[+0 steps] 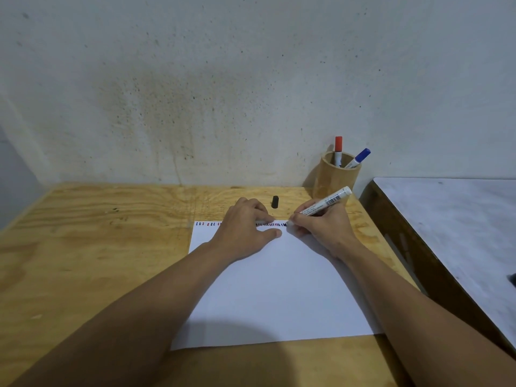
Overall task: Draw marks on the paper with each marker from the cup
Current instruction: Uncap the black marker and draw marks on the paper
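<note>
A person's two bare forearms reach forward over a plywood surface set against a stained pale wall. A white sheet of paper lies on the surface in front of them. The left hand rests flat on the far part of the sheet, palm down, fingers loosely spread and pressing the paper, holding nothing. The right hand pinches a white marker between thumb and fingers, its barrel tilted up and to the right, its tip touching the paper at the far right corner. A row of short red, blue and black marks runs along the far edge of the sheet, partly hidden by the left hand. A black cap lies on the surface just beyond the paper. Near the wall stands a cylindrical wooden cup holding a red-capped marker and a blue-capped marker. To the right, a separate grey-topped table stands close by.
</note>
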### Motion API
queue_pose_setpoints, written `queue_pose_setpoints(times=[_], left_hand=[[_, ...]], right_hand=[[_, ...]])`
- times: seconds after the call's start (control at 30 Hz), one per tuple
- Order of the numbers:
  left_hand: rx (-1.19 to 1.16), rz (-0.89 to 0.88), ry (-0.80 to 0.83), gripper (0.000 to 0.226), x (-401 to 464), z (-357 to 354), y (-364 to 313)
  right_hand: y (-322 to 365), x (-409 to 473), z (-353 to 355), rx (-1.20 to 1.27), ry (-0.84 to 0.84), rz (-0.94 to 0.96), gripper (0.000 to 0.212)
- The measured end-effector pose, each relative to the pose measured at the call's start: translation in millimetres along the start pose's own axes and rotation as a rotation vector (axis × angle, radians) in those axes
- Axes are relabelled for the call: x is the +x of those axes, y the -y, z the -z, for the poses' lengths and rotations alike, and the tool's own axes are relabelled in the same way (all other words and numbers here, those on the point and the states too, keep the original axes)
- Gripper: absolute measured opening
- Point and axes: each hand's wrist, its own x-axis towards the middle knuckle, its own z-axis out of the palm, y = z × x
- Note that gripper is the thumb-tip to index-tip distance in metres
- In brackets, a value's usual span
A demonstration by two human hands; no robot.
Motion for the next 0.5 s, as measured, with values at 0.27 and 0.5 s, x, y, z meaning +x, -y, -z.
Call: queue_pose_setpoints(times=[0.27, 0.5], left_hand=[[-0.157, 0.208, -0.069, 0.021, 18, 3, -9], [-0.205, 0.235, -0.011, 0.026, 51, -7, -12]], right_hand=[[-5, 6, 4, 0.152, -0.097, -0.071, 0.008], [-5, 9, 5, 0.252, -0.122, -0.119, 0.026]])
